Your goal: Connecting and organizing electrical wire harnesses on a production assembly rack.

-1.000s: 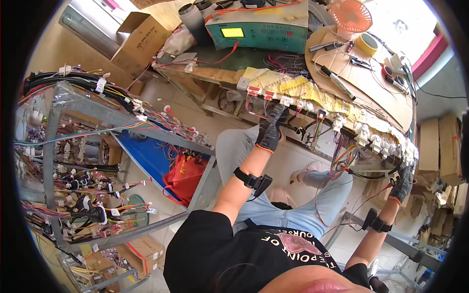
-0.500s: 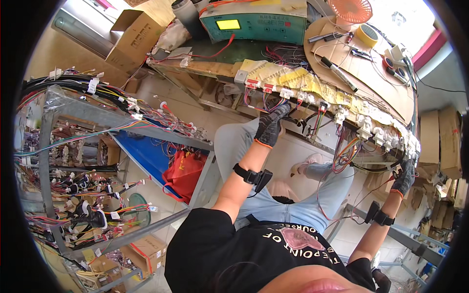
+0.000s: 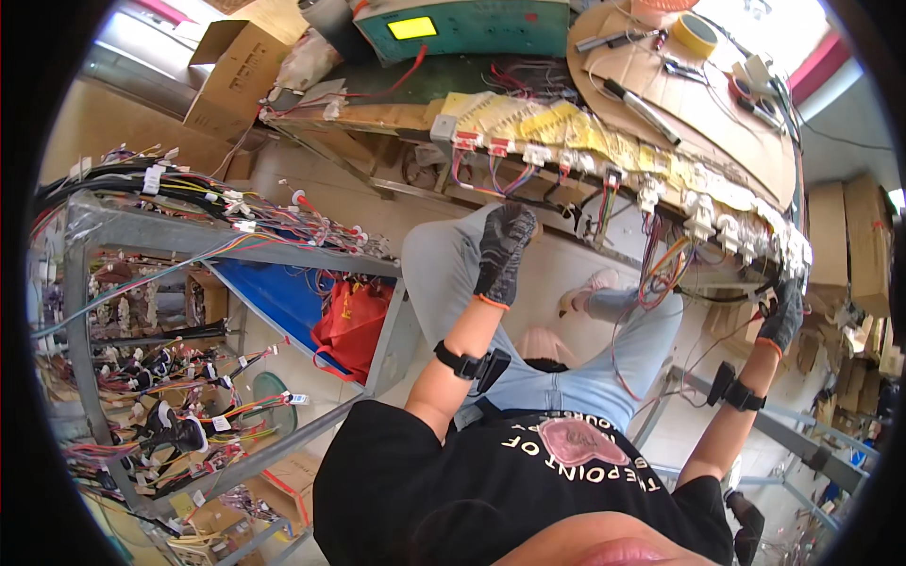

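My left hand (image 3: 507, 250), in a dark grey knit glove with an orange cuff, hovers over my left knee just below the bench edge. Its fingers are curled in; what they hold, if anything, is hidden. Above it, a row of white and red connectors (image 3: 536, 154) with coloured wires lines the bench's front edge. My right hand (image 3: 783, 316), gloved alike, is up at the last white connectors (image 3: 795, 259) on the right end. Its fingers are bent around something I cannot make out. A bundle of coloured wires (image 3: 665, 274) hangs between the two hands.
A teal tester (image 3: 462, 33) with a lit yellow screen stands on the bench. Round cardboard (image 3: 703, 123) carries markers, tape and scissors. At left, a metal rack (image 3: 236, 241) is loaded with wire harnesses; a red bag (image 3: 354, 325) lies by it. Cardboard boxes (image 3: 830, 236) stand at right.
My left hand has drawn back from the connectors toward my knee, its fingers now curled. My right hand stays at the right end. The whole view has shifted slightly.
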`<state>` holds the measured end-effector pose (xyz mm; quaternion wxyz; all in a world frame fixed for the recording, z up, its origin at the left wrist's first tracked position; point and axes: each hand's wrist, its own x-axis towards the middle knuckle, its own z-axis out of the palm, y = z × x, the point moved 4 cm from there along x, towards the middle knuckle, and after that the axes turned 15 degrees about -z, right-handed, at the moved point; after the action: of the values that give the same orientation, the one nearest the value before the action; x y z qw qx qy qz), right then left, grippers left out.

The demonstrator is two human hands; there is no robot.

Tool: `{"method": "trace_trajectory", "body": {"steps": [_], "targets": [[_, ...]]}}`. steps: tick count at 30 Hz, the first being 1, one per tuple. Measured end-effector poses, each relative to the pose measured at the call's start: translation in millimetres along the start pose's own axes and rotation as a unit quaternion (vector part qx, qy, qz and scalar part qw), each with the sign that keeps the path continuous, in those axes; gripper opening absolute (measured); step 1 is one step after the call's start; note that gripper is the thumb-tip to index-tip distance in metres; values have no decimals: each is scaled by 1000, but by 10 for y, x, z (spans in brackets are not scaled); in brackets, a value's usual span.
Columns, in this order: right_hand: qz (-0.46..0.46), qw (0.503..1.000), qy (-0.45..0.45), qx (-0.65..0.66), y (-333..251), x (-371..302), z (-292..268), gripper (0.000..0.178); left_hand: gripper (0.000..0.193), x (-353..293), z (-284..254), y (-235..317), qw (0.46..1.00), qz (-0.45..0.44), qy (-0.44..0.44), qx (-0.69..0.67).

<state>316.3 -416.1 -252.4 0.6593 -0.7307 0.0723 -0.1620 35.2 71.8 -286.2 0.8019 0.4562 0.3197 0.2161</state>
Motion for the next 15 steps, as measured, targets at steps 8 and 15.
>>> {"method": "trace_trajectory", "body": {"steps": [8, 15], "targets": [[88, 995, 14, -35, 134, 150, -39, 37, 13, -675, 126, 698, 826, 316, 209, 417], [75, 995, 16, -70, 119, 175, -37, 41, 18, -344, 438, 1018, 827, 301, 228, 418]]}}
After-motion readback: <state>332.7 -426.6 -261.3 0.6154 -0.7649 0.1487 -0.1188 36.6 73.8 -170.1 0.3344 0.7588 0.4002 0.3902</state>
